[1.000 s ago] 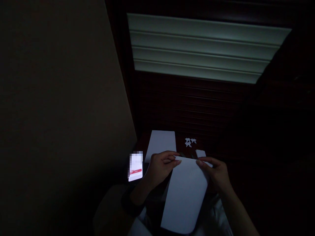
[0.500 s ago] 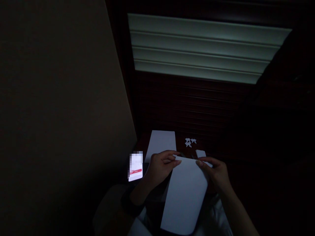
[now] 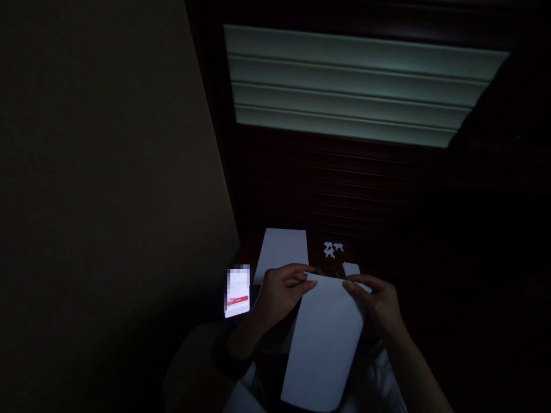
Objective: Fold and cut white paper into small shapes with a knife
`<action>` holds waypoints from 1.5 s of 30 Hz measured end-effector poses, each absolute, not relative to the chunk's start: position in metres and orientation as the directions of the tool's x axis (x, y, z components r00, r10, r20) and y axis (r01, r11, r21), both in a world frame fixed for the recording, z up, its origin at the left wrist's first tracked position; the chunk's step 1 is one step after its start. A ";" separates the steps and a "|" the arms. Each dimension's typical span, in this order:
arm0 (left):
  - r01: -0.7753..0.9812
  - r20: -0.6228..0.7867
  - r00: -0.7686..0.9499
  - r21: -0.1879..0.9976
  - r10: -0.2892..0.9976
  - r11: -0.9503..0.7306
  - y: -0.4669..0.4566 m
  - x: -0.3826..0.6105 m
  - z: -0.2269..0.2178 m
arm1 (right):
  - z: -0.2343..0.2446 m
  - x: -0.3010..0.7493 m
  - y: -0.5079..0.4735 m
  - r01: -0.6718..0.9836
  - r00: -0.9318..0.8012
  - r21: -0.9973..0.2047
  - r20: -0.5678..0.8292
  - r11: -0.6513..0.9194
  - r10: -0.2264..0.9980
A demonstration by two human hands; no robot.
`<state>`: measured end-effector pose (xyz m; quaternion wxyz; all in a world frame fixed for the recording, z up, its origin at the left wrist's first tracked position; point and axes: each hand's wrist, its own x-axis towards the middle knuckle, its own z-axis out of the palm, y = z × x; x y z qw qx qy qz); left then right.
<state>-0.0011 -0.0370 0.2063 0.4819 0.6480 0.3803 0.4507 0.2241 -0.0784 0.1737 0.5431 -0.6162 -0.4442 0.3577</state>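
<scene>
Both of my hands pinch the far edge of one white sheet of paper [image 3: 325,344], which hangs down toward my lap. My left hand [image 3: 284,292] grips its far left corner between thumb and fingers, a dark band around that wrist. At the far right corner, my right hand [image 3: 376,298] closes thumb and fingers on the same sheet. Just beyond the sheet's far edge a dark object shows in part; I cannot make out what it is. A small stack of white paper pieces [image 3: 351,268] lies right behind my right hand, partly covered by it.
A larger stack of white paper [image 3: 284,249] lies at the back left. Several small folded or cut paper shapes [image 3: 330,249] sit at the back. A lit phone [image 3: 237,292] stands left of my left hand. Behind are a wall [image 3: 129,172] and a slatted panel [image 3: 353,86].
</scene>
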 end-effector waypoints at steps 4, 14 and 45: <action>0.068 0.225 0.306 0.964 0.925 -0.257 -0.037 -0.002 0.207 | 0.175 0.224 -0.078 0.174 0.346 -0.985 0.047 -0.015 0.937; 0.114 0.207 0.290 0.962 0.934 -0.249 -0.037 -0.002 0.208 | 0.177 0.224 -0.079 0.176 0.352 -0.984 0.038 -0.026 0.935; 0.133 0.218 0.275 0.956 0.936 -0.262 -0.037 -0.002 0.206 | 0.178 0.221 -0.080 0.165 0.351 -0.984 -0.004 -0.066 0.936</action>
